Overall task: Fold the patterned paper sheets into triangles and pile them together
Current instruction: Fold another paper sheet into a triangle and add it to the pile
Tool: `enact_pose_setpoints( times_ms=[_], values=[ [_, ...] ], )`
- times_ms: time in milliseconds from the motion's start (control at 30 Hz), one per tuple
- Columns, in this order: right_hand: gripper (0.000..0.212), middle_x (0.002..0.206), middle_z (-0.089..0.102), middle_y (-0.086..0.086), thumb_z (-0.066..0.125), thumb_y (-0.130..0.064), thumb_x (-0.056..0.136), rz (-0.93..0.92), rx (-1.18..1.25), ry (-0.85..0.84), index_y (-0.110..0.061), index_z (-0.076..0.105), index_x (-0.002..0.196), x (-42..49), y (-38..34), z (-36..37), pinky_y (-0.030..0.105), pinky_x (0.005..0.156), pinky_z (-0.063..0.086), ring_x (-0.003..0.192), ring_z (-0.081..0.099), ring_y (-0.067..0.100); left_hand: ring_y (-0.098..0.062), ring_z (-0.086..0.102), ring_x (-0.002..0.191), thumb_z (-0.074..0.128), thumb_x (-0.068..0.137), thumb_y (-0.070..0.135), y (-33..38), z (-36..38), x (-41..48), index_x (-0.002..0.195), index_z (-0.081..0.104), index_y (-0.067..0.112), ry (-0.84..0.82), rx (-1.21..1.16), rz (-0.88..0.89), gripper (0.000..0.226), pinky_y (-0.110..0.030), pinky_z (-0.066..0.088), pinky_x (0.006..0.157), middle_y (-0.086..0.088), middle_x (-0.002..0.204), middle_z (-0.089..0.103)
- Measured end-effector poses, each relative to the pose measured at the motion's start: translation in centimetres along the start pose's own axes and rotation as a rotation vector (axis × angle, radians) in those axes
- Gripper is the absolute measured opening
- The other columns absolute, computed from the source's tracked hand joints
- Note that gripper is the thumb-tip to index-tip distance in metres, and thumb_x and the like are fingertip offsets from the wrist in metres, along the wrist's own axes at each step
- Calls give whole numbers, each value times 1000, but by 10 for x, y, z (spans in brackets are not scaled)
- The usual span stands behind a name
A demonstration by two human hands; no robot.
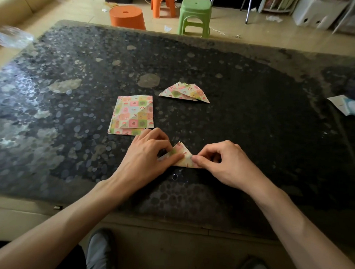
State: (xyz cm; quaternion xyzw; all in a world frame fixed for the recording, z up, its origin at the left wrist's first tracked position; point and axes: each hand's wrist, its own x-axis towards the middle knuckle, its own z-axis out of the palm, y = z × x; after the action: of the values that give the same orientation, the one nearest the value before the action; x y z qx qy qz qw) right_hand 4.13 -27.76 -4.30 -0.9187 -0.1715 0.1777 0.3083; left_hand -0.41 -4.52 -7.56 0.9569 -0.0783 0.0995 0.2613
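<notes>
A small folded triangle of patterned paper (183, 157) lies on the dark table (253, 121) near its front edge. My left hand (149, 153) holds its left part, thumb on top and fingers curled over the edge. My right hand (222, 164) pinches its right corner with curled fingers. A stack of flat patterned sheets (132, 114) lies just behind my left hand. A pile of folded triangles (185, 92) sits farther back, right of the stack.
White and pale blue papers (346, 105) lie at the table's right edge. A clear plastic bag (13, 37) sits at the far left corner. Two orange stools (127, 17) and a green stool (195, 15) stand on the floor beyond the table.
</notes>
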Motion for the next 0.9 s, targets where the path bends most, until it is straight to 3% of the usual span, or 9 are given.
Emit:
enact_pose_setpoints(
  times_ms=[200,333,533,900],
  values=[
    [18,78,66,-14,68,-51,95,39,-51,39,-34,74,90,0,-7,6,21,63,45,72,62,3,-11,51,102,53,91,66,1,1,3,78,72,26,-13,21,-41,45,-36,45,92,12,102,56],
    [17,77,65,-13,70,-50,93,57,-76,57,-33,70,88,0,-9,10,29,65,54,72,62,5,-9,46,104,54,86,69,1,-1,2,79,73,28,-42,68,-88,46,-32,41,94,13,104,53],
    [15,80,64,-11,69,-48,94,89,-93,30,-33,69,90,0,-13,9,26,65,51,73,61,6,-8,43,102,58,80,73,2,-3,4,71,60,39,-48,66,-133,35,-32,39,92,15,100,49],
    [13,83,63,-12,69,-44,95,142,-130,12,-32,68,93,-1,-21,9,24,68,53,77,62,5,-11,43,106,66,78,73,8,-5,5,75,74,34,-44,137,-212,39,-28,30,92,15,101,47]
  ],
)
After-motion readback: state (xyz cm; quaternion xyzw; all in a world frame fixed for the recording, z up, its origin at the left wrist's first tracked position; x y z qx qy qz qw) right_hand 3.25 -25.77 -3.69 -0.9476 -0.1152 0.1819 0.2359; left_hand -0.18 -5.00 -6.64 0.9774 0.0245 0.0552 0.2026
